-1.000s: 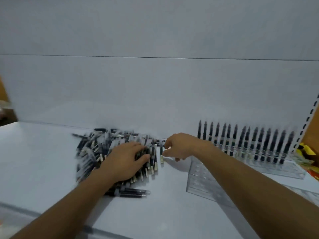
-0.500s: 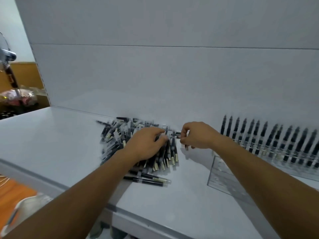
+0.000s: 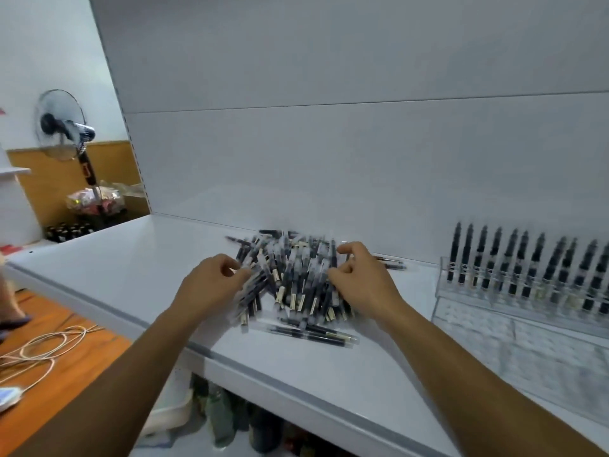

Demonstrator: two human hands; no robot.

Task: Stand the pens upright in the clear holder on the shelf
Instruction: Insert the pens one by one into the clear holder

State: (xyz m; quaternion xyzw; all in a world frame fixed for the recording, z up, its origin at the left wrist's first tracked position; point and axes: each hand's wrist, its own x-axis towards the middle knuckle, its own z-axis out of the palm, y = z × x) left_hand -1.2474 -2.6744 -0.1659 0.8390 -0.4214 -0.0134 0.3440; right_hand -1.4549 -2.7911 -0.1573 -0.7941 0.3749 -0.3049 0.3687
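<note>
A heap of black-and-clear pens (image 3: 293,282) lies on the white shelf (image 3: 138,258) near the back wall. My left hand (image 3: 207,288) is at the heap's left edge, its fingers curled round a bunch of pens under the palm. At the heap's right edge, my right hand (image 3: 365,285) curls its fingers into the pens, with the index finger raised. The clear holder (image 3: 514,308) stands at the right with a row of upright pens (image 3: 524,262) in its back row. The front rows of the holder hold nothing.
Two loose pens (image 3: 313,334) lie in front of the heap, and two more (image 3: 392,263) behind my right hand. The shelf's front edge (image 3: 263,380) runs diagonally. A fan (image 3: 62,127), white cables (image 3: 43,347) on the orange floor and bottles (image 3: 230,420) below are at the left.
The view swung left, so the heap and holder sit further right. My right hand moved from beside the heap onto its right edge. My left hand slid to the heap's left edge.
</note>
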